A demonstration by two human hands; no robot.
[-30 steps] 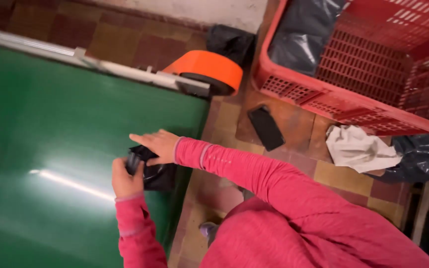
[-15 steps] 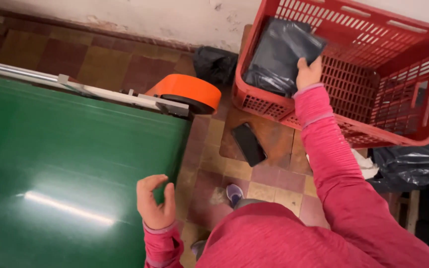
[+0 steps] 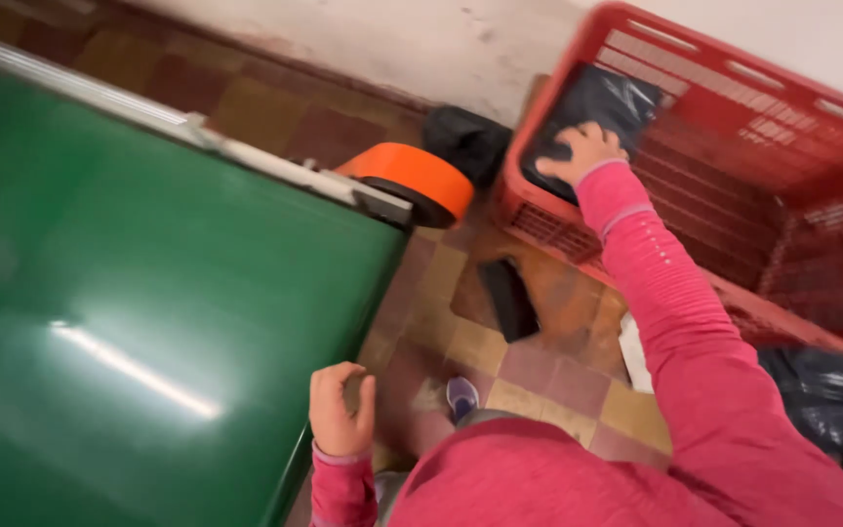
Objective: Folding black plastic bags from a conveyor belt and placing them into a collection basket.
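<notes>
Two hands are in view, well apart. The right hand (image 3: 585,151) lies spread, palm down, on the black plastic package (image 3: 602,107) inside the red crate (image 3: 734,195), pressing on it rather than pinching it; half a second ago it was already on that package, gripping its lower edge, and a second ago both hands were together at the bench edge around a small dark thing that no longer shows. The left hand (image 3: 341,410) hangs loosely curled and empty just beside the bench corner, fingers half bent, much as it was half a second ago. The view has swung, so the crate now sits higher and further right.

The bench (image 3: 129,293) has a glossy green top with a bright streak of reflected light and a pale metal rail along its far edge. An orange roll (image 3: 412,181) rests at the far end of that rail. The floor (image 3: 500,361) is worn tile in brown, dark red and yellow, with a flat black piece (image 3: 507,298) lying on it near the crate. A pale, stained wall (image 3: 421,39) runs behind.
</notes>
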